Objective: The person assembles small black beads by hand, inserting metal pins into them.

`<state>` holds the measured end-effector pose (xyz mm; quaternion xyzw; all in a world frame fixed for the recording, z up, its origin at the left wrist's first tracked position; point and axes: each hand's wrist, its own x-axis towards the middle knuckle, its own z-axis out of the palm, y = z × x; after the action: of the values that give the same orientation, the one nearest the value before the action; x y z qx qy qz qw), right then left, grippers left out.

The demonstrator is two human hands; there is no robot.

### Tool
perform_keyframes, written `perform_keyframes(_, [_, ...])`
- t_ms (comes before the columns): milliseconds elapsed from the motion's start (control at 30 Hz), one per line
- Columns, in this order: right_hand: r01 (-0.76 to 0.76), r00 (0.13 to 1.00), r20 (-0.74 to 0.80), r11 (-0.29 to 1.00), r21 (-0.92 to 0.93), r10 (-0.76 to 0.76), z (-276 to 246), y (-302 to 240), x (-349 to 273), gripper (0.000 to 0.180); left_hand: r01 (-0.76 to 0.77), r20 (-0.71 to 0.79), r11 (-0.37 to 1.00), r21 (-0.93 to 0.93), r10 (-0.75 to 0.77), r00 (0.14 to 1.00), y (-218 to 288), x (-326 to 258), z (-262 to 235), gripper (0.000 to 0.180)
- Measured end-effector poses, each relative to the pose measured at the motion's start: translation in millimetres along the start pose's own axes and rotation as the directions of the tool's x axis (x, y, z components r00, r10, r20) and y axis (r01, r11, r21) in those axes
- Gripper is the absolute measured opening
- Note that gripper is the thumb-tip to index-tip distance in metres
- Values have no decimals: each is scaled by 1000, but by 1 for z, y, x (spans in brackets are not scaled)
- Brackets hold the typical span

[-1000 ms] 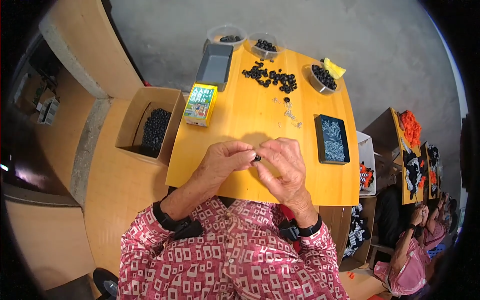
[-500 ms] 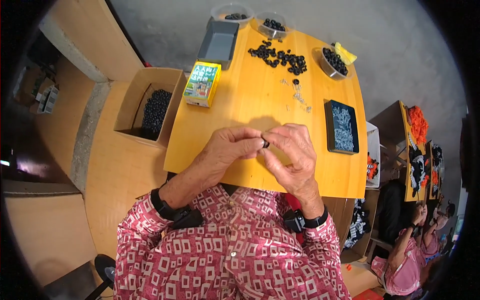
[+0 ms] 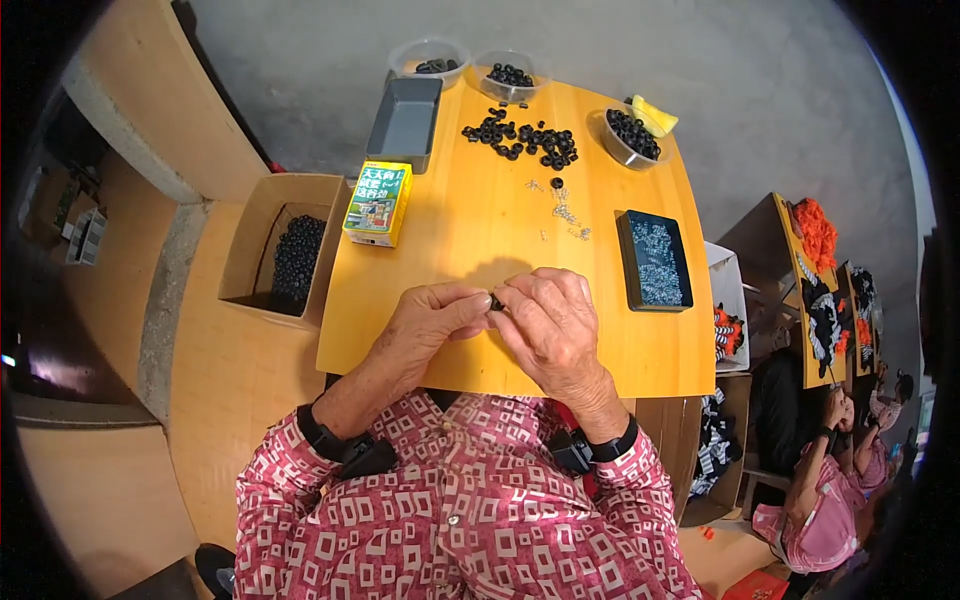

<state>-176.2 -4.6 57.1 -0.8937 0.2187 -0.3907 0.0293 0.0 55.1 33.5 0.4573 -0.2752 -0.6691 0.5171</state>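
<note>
Over the near part of the table, both my hands meet at one small black ring-like part point(image 3: 496, 302). Thumb and fingertips of my left hand point(image 3: 437, 318) pinch it from the left. From the other side my right hand point(image 3: 552, 322) closes its fingers on the same part, hiding much of it. Beyond them lie loose black parts point(image 3: 540, 140) in a scattered group. Small clear pieces point(image 3: 568, 215) are strewn nearer to me, with a single black part point(image 3: 557, 183) beside them. A dark tray point(image 3: 657, 262) of small pale pieces sits to the right.
Along the far edge stand tubs of black parts point(image 3: 510, 77) and an oblong grey tray point(image 3: 404, 118). A yellow-green box point(image 3: 378, 205) is at the left edge. Left of the table is a cardboard box point(image 3: 262, 240). Another person point(image 3: 822, 500) sits at far right.
The view has shifted a little, so the table sits lower and further left. My right fingers have curled further over the black part; both hands stay together on it.
</note>
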Motion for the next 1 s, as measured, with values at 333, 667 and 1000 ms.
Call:
perform_keyframes(333, [-47, 998, 52, 994, 94, 42, 7, 4, -2, 24, 42, -3, 995, -92, -42, 999, -8, 9, -9, 18])
perform_keyframes(667, [-528, 849, 114, 838, 140, 516, -13, 54, 13, 21, 84, 14, 993, -84, -83, 996, -6, 0, -17, 13])
perform_keyframes(1000, [-366, 853, 292, 895, -256, 432, 37, 104, 23, 16, 95, 0, 990, -109, -96, 995, -7, 3, -16, 13])
